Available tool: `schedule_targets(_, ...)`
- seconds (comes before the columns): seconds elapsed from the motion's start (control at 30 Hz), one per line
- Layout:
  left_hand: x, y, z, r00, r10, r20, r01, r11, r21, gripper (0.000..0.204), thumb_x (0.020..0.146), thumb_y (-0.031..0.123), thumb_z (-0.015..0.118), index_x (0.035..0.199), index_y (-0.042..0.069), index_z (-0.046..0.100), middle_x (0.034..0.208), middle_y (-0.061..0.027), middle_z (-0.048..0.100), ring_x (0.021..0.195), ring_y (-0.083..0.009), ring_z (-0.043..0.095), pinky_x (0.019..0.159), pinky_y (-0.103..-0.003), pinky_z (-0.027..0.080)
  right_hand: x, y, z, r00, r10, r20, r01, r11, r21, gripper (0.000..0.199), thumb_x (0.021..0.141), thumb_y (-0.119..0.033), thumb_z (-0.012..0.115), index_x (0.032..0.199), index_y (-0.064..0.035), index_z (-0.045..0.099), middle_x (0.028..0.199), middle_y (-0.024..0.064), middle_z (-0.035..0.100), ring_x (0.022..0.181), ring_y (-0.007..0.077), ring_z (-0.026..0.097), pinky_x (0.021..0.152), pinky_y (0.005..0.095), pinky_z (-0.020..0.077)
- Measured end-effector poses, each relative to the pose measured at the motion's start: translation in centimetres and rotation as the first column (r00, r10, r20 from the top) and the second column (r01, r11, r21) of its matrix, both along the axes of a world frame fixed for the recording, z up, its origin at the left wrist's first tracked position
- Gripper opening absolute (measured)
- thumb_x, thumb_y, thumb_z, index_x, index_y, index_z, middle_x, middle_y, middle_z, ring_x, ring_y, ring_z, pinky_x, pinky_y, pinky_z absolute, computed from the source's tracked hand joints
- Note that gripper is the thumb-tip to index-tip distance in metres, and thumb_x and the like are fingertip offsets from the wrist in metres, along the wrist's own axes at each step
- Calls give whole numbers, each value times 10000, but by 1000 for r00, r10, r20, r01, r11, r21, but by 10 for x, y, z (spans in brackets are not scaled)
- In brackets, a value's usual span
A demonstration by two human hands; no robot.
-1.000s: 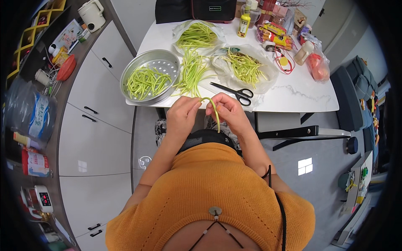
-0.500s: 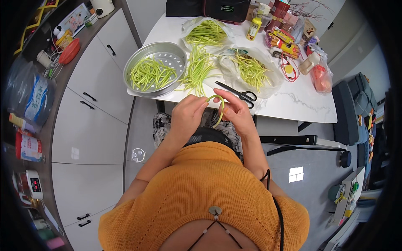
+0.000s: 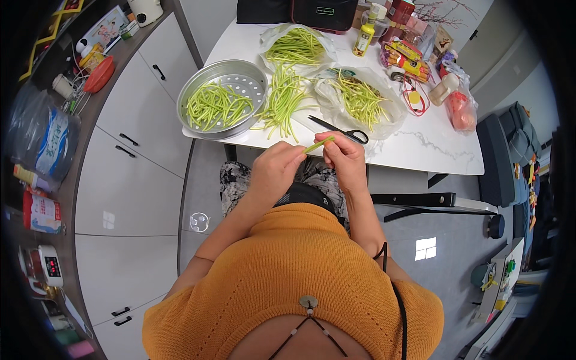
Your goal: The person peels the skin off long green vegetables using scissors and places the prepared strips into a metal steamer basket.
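Note:
Both my hands meet at the near edge of the white table (image 3: 432, 150). My left hand (image 3: 277, 168) and my right hand (image 3: 345, 157) pinch a short green bean piece (image 3: 318, 144) between their fingertips. Beyond them lies a loose pile of long green beans (image 3: 283, 96) on the table. To the left stands a round perforated metal pan (image 3: 240, 75) holding cut bean pieces (image 3: 213, 105). Black-handled scissors (image 3: 342, 131) lie just past my right hand.
Two clear plastic bags hold more beans, one at the back (image 3: 297, 45) and one at the right (image 3: 363, 99). Bottles, packets and a pink bag (image 3: 461, 111) crowd the table's far right. White cabinets (image 3: 129, 156) and a cluttered counter run along the left. A black bag (image 3: 300, 11) sits at the back.
The long curved bean I held between my hands is now a short straight piece at my fingertips. My view has shifted slightly closer to the table.

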State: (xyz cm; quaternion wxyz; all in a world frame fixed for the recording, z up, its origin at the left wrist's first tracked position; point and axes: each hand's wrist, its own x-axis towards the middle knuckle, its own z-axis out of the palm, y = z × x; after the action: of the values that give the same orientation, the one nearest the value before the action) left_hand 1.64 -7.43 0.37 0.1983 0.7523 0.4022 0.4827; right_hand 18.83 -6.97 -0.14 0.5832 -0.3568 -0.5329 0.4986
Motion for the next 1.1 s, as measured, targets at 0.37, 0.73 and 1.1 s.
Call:
schedule_targets(0.37,2,3,-5,968,-29,248,107,946,-307,144,797,52,622,929,-7,629,738,-74,602,622,-121,557,570,-242,439,-3,5,-5,991,-106,-78,100,992,-79,238,857,-95,589,1060,24,550,800,13,616,559,12,466,469,141,344)
schedule_targets(0.73,0,15,-10,840,15,542,293,829,-477,181,874,109,547,1014,1,582,745,-11,577,566,-23,467,500,-153,379,-12,0,2,745,-365,558,135,902,410,143,785,-59,615,920,-52,663,732,86,589,573,189,538,550,276,438)
schedule_targets(1.1,-35,41,-5,482,177,858,354,857,-375,145,897,113,516,989,3,538,815,-67,605,603,-67,516,521,-187,426,13,9,-3,701,-398,592,247,914,323,195,806,-16,542,952,-89,649,737,106,567,652,219,548,608,286,442)
